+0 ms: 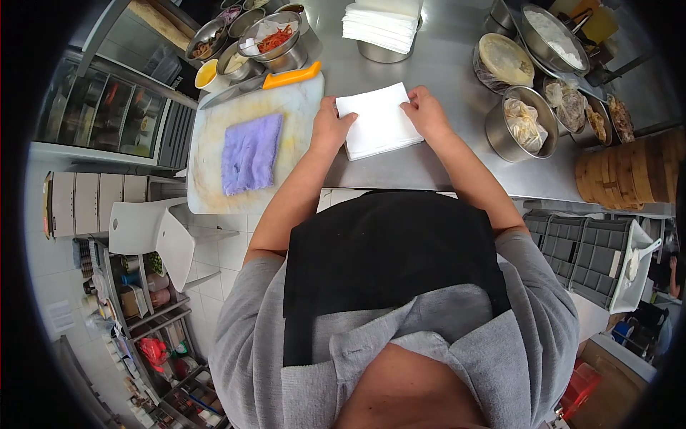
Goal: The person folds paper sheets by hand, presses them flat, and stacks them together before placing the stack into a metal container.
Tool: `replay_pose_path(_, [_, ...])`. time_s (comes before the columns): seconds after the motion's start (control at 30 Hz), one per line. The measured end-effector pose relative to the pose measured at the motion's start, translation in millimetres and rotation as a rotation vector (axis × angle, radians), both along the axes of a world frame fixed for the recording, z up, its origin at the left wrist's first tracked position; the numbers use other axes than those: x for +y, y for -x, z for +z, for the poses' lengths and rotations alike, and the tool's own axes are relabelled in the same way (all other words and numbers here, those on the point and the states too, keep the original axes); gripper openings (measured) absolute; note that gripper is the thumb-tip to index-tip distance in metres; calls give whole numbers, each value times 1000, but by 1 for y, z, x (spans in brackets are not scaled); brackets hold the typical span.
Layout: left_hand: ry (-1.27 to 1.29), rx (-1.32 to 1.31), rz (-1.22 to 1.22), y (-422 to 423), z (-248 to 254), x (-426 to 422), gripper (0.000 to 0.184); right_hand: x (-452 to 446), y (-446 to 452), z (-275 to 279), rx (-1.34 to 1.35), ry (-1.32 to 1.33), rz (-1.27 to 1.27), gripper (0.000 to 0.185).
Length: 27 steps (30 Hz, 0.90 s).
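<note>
On the steel table in front of me lies a stack of white paper sheets (379, 125). My left hand (334, 125) grips its left edge, thumb on top. At the upper right edge my right hand (426, 113) holds the same stack, its thumb also on top. Left of the stack is a white cutting board (204, 154) with a folded purple cloth (250, 154) on it. An orange-handled knife (291, 76) lies along the board's far edge. Behind the stack, another pile of white sheets (379, 28) rests on a metal container (386, 51).
Metal bowls of ingredients (275, 39) stand at the back left beside a yellow-filled cup (207, 74). On the right are a metal pot with a bag (525, 125), a lidded tub (506, 61), a bowl of white powder (554, 39) and bamboo steamers (629, 171).
</note>
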<state>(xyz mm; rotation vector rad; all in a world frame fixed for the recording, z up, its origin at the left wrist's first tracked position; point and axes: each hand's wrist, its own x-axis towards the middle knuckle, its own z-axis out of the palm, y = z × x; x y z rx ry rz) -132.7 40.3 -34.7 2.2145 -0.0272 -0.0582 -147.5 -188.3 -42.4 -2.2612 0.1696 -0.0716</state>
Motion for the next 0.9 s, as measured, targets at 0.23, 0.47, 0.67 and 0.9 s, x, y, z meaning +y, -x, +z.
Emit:
replay_pose_path(0.23, [-514, -420, -43, 42, 48, -25, 70, 16, 25, 33, -352, 380, -39, 35])
replay_pose_path(0.47, [-707, -270, -461, 37, -19, -42, 77, 65, 37, 2, -211, 154, 282, 53])
replay_pose_path(0.67, [-728, -196, -429, 39, -6, -45, 79, 59, -2, -4, 19, 443, 210, 61])
replay_pose_path(0.9, [-702, -242, -397, 39, -7, -43, 78, 41, -5, -12, -63, 484, 165, 55])
